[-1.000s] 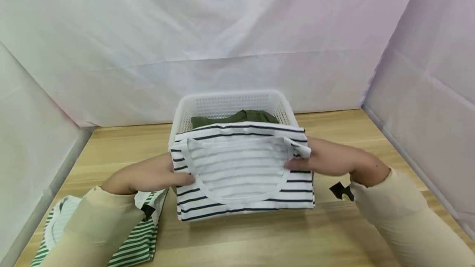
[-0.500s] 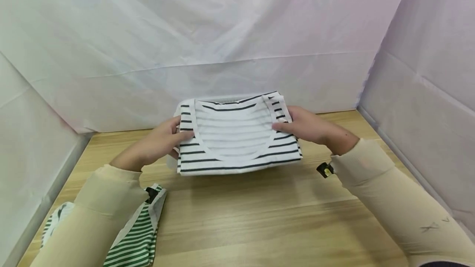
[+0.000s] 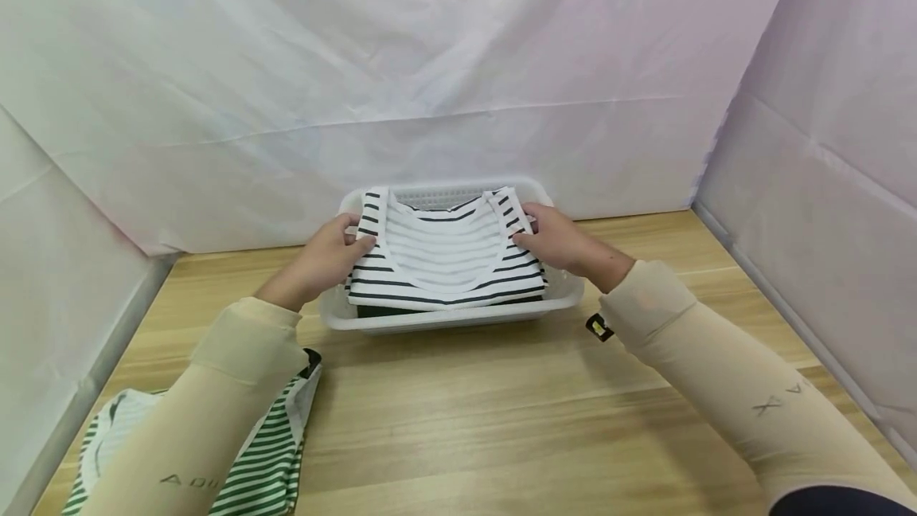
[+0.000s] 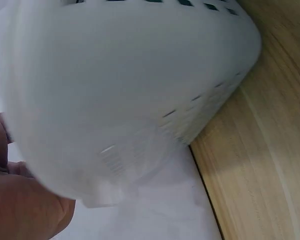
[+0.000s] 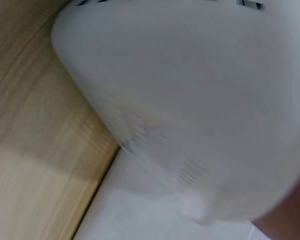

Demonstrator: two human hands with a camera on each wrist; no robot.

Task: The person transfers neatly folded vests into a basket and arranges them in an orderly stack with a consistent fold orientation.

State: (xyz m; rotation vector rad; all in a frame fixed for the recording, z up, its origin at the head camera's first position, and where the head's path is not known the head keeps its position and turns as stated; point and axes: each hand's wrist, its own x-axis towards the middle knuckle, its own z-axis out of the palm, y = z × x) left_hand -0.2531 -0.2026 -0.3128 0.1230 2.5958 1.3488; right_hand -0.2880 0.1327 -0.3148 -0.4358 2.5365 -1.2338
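Since the left hand and right hand pinch opposite sides, the folded striped shirt probably keeps its shape. It sits within the white basket (dark cloth peeks out beneath).

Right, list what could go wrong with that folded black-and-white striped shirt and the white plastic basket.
The shirt could come unfolded if the left hand and right hand, each gripping one side, release unevenly. It spans most of the basket from side to side, so its edges might catch on the rim.
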